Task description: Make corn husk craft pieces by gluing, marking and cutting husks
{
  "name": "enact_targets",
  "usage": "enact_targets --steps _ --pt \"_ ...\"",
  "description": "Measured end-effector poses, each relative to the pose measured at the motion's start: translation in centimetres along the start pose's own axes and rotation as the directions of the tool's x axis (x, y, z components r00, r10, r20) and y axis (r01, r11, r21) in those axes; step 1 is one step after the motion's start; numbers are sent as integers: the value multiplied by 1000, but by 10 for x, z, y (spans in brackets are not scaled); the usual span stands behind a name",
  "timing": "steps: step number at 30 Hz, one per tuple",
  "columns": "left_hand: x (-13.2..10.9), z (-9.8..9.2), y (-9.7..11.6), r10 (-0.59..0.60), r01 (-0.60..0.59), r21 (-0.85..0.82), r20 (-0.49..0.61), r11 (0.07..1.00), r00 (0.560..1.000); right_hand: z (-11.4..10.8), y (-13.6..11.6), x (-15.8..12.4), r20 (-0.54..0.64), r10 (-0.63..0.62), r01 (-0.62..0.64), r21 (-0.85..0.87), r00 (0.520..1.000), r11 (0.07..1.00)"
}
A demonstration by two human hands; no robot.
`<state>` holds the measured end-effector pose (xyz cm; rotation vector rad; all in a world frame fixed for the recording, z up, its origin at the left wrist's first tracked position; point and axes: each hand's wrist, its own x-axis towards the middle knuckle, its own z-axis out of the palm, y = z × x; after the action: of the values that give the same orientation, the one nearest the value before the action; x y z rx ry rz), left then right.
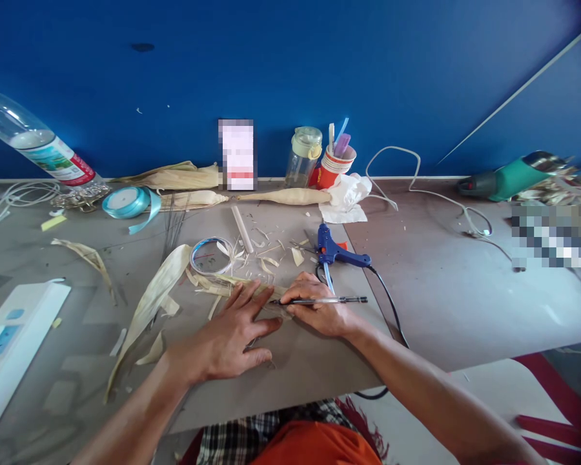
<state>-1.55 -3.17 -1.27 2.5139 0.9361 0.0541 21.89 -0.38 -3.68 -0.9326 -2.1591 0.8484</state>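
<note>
My right hand (317, 305) grips a dark pen (341, 299), its tip pointing left at a strip of dried corn husk (271, 294) on the table. My left hand (237, 329) lies over the husk with its fingers spread, pressing on it and covering part of it. Just beyond the left fingertips is a roll of clear tape (212, 240) with a blue inner edge. A long curved piece of husk (148, 310) lies to the left of that hand. Past my right hand a blue hot glue gun (339, 248) rests on its side, a glue stick at its rear.
Husk scraps, thin wires (174, 223) and a pale stick (242, 229) litter the table (310, 368). Along the blue wall stand a plastic bottle (58, 155), a ribbon roll (124, 202), a jar (304, 158) and paper cups (336, 161). The glue gun's black cord (390, 300) runs over the table edge.
</note>
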Motion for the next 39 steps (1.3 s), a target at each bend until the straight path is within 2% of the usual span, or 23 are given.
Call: enact_targets --steps 15,31,39 --pt "1 -3 2 -12 11 13 36 1000 999 1 0 0 6 -3 3 -18 1000 1000" --pt "1 0 1 -3 3 39 16 999 1000 -3 3 -3 -2 -1 1 8 1000 1000" --pt "1 0 0 2 -2 27 -2 1000 1000 -7 4 -5 26 46 -47 35 999 998"
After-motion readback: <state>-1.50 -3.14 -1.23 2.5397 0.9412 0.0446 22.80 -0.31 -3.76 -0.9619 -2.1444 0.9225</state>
